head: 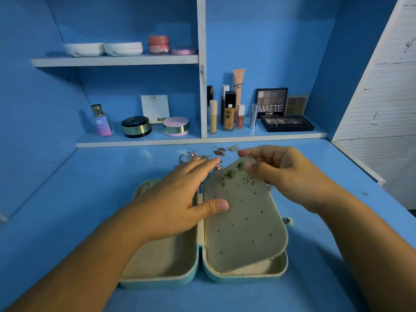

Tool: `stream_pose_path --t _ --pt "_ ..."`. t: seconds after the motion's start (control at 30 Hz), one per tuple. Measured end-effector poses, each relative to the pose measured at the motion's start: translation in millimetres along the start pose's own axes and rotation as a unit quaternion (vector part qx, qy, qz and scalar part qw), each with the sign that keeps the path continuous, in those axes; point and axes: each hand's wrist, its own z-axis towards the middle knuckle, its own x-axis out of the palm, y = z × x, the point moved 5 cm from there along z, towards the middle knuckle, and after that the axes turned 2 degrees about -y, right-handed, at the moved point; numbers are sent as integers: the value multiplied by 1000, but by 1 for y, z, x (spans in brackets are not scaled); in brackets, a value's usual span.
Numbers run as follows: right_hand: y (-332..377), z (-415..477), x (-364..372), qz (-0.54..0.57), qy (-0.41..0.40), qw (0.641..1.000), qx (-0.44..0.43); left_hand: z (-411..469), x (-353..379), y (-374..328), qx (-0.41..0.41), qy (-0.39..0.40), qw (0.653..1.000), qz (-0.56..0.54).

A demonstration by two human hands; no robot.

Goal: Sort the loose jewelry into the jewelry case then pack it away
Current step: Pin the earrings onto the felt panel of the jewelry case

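A teal jewelry case lies open on the blue desk. Its beige earring flap is raised over the right half and carries two green earrings and two star-shaped ones. My right hand pinches the flap's far top corner. My left hand lies with straight fingers over the left half, its thumb on the flap's left edge and its fingertips near the loose jewelry beyond the case. More gold pieces lie further back.
Shelves behind hold cosmetics: a perfume bottle, compacts, foundation bottles, an eyeshadow palette. A white slatted panel stands at the right. A snap tab sticks out from the case's right side.
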Motion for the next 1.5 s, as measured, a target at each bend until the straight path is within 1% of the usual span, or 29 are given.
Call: stream_pose_path --t 0.07,0.13,0.23,0.37,0.47,0.53,0.6,0.67,0.83,1.0,1.1,1.17,1.37,1.5 --pt "-6 2 -4 -60 8 998 13 -2 1 -2 -13 29 999 35" --pt "-8 3 -7 -120 10 993 11 -3 4 -1 -18 47 998 45" --pt "-12 5 -8 -175 5 985 11 -3 11 3 -28 83 995 55" --pt "-17 6 -7 -268 26 963 -6 -2 16 3 -29 101 992 63" --pt "-22 9 -9 -292 24 956 -7 -1 15 2 -28 103 992 69" --pt "-25 14 -15 -302 -21 953 -15 -1 14 1 -24 98 993 69" --pt "-27 19 -21 -333 -68 940 -28 -1 13 1 -22 87 994 61" --pt "-30 25 -25 -363 -93 926 -39 0 12 2 -20 77 996 48" --pt "-29 34 -21 -391 -97 914 -46 5 12 8 -8 40 999 31" --pt "-17 46 -15 -441 -66 893 -69 5 13 10 -1 30 999 35" --pt "-14 58 -17 -513 -35 857 -25 4 13 10 -1 35 999 35" --pt "-13 66 -16 -540 -14 841 0 4 12 11 -2 36 999 36" --pt "-15 84 -3 -540 67 837 54 4 12 10 2 29 999 35" --pt "-14 89 1 -542 81 835 59 4 12 10 4 25 999 36"
